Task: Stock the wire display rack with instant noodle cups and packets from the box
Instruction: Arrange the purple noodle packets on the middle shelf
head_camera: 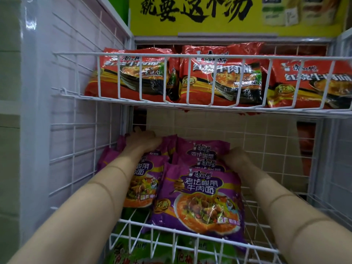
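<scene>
Purple noodle packets (pixel 202 199) are being handled on the middle shelf (pixel 190 233) of the white wire rack (pixel 80 130), from both sides.

Left hand (pixel 142 141): laid over the far top edge of the left stack, fingers curled over the packet tops. A true hold or only a press cannot be told, since the fingertips are hidden behind the packets.

Right hand (pixel 236 157): set against the right edge of the right stack, at the second packet back. Fingers are hidden behind the packets, so the grip cannot be told.

Purple count: two overlapping stacks. Three packets are visible in the right stack, the nearest lying flat and face up against the front rail. At least two are seen in the left stack, partly covered by the left forearm; an exact count cannot be made.

Top shelf (pixel 190 56): three red noodle packets (pixel 221 80) stood in a row, leaning against the front rail; the rightmost is cut off by the frame edge.

Lower shelf: green packets (pixel 133 252) are seen through the wire, count unclear.

Far above the rack a yellow sign (pixel 190 14) with black characters is mounted.
</scene>
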A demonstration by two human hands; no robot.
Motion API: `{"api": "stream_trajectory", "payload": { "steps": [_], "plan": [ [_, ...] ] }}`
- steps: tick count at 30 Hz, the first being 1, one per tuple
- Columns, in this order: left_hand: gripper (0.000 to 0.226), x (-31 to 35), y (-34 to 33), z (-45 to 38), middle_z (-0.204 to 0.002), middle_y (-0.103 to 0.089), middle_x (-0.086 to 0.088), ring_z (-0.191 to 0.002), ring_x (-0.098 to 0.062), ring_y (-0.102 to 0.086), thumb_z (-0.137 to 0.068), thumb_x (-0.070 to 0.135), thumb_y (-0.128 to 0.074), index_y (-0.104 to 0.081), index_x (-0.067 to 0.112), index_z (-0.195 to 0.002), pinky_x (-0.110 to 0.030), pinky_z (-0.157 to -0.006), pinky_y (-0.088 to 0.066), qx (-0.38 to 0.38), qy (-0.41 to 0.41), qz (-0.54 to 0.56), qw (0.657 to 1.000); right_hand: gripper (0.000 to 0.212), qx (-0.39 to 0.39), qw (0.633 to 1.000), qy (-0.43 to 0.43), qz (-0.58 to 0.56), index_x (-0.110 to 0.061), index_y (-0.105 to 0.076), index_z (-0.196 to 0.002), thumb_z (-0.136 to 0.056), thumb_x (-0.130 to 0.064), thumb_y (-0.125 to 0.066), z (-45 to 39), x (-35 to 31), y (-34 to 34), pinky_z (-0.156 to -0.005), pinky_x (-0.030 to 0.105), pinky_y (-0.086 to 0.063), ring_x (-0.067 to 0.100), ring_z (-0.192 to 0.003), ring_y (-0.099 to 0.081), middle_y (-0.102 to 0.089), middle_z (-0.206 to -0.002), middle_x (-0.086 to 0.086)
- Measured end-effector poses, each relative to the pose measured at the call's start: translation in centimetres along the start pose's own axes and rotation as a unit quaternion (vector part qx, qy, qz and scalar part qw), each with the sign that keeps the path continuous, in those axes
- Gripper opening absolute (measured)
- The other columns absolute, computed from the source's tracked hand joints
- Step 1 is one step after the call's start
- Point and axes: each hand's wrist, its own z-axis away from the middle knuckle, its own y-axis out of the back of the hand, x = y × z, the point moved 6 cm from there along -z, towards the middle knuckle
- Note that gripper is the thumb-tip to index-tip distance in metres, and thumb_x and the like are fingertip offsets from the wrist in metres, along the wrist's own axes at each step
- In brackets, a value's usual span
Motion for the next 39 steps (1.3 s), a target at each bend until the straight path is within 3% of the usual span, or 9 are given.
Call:
{"api": "stream_trajectory", "payload": {
  "steps": [8,14,17,20,23,27,30,33,39],
  "plan": [
    [0.030,-0.1,0.2,0.4,-0.116,-0.049,-0.019,-0.106,-0.033,-0.052,-0.085,0.038,-0.048,-0.060,0.015,-0.101,-0.030,-0.069,-0.036,0.082,-0.063,0.022,0.994,0.041,-0.040,0.998,0.010,-0.042,-0.003,-0.063,-0.117,-0.088,-0.031,-0.064,1.0,-0.5,0.0,-0.088,0.032,-0.045,0.033,-0.109,-0.059,-0.063,-0.119,0.020],
    [0.038,-0.8,1.4,0.9,-0.105,-0.053,-0.011,-0.099,-0.033,-0.055,-0.085,0.030,-0.058,-0.049,0.006,-0.114,-0.030,-0.069,-0.039,0.128,-0.090,0.099,0.983,0.055,-0.162,0.984,-0.041,-0.054,-0.021,-0.056,-0.114,-0.075,-0.060,-0.065,2.3,0.5,-0.6,-0.063,0.031,-0.051,0.024,-0.085,-0.061,-0.064,-0.105,0.006],
    [0.017,-0.4,1.3,1.5,-0.078,-0.052,0.001,-0.082,-0.024,-0.057,-0.085,0.027,-0.059,-0.051,0.012,-0.085,-0.026,-0.054,-0.032,0.079,-0.104,0.073,0.989,0.051,-0.212,0.974,-0.061,-0.052,-0.025,-0.055,-0.106,-0.069,-0.055,-0.073,2.7,1.3,-0.6,-0.059,0.025,-0.046,0.019,-0.086,-0.059,-0.065,-0.100,0.002],
    [0.031,0.3,0.8,1.9,-0.064,-0.049,-0.001,-0.069,-0.021,-0.052,-0.087,0.032,-0.054,-0.045,0.016,-0.062,-0.028,-0.051,-0.027,0.033,-0.106,0.008,0.994,0.038,-0.240,0.967,-0.058,-0.069,-0.021,-0.059,-0.111,-0.079,-0.036,-0.072,3.1,1.1,-0.5,-0.061,0.021,-0.045,0.012,-0.079,-0.057,-0.064,-0.090,-0.003],
    [0.028,0.1,0.6,1.8,-0.067,-0.052,-0.004,-0.074,-0.023,-0.050,-0.083,0.033,-0.054,-0.048,0.015,-0.062,-0.028,-0.051,-0.027,0.008,-0.081,0.010,0.997,0.023,-0.243,0.967,-0.026,-0.069,-0.022,-0.058,-0.102,-0.082,-0.024,-0.070,3.3,0.1,-0.3,-0.059,0.020,-0.044,0.012,-0.073,-0.054,-0.060,-0.085,-0.002],
    [0.020,0.1,1.1,2.1,-0.073,-0.057,-0.005,-0.067,-0.018,-0.050,-0.082,0.027,-0.056,-0.059,0.009,-0.075,-0.026,-0.051,-0.031,0.020,-0.072,0.037,0.996,0.033,-0.188,0.974,0.023,-0.128,-0.019,-0.058,-0.100,-0.074,-0.018,-0.078,3.0,-1.7,-0.1,-0.080,0.031,-0.052,0.021,-0.094,-0.060,-0.065,-0.098,0.003],
    [0.024,0.5,1.8,2.5,-0.084,-0.061,-0.008,-0.080,-0.023,-0.055,-0.082,0.024,-0.056,-0.063,0.004,-0.093,-0.028,-0.070,-0.041,0.081,-0.097,0.057,0.990,0.037,-0.100,0.981,0.054,-0.158,-0.012,-0.050,-0.097,-0.074,-0.011,-0.078,2.5,-2.3,0.9,-0.047,0.019,-0.046,0.017,-0.074,-0.055,-0.057,-0.087,0.003],
    [0.036,1.0,1.7,2.6,-0.113,-0.060,-0.010,-0.113,-0.029,-0.049,-0.087,0.037,-0.049,-0.060,0.009,-0.107,-0.029,-0.091,-0.030,0.116,-0.135,0.041,0.983,0.051,-0.056,0.983,0.058,-0.166,-0.009,-0.041,-0.105,-0.072,-0.011,-0.080,2.2,-2.1,1.3,-0.034,0.016,-0.043,0.021,-0.078,-0.056,-0.052,-0.096,0.006],
    [0.031,-0.1,1.0,1.4,-0.119,-0.056,-0.014,-0.117,-0.031,-0.046,-0.081,0.028,-0.063,-0.059,0.014,-0.108,-0.031,-0.095,-0.034,0.128,-0.117,0.053,0.983,0.068,-0.059,0.974,-0.010,-0.217,-0.005,-0.033,-0.124,-0.073,-0.003,-0.078,2.3,-1.1,1.2,-0.059,0.039,-0.056,0.037,-0.107,-0.059,-0.053,-0.122,0.019]
  ]
}}
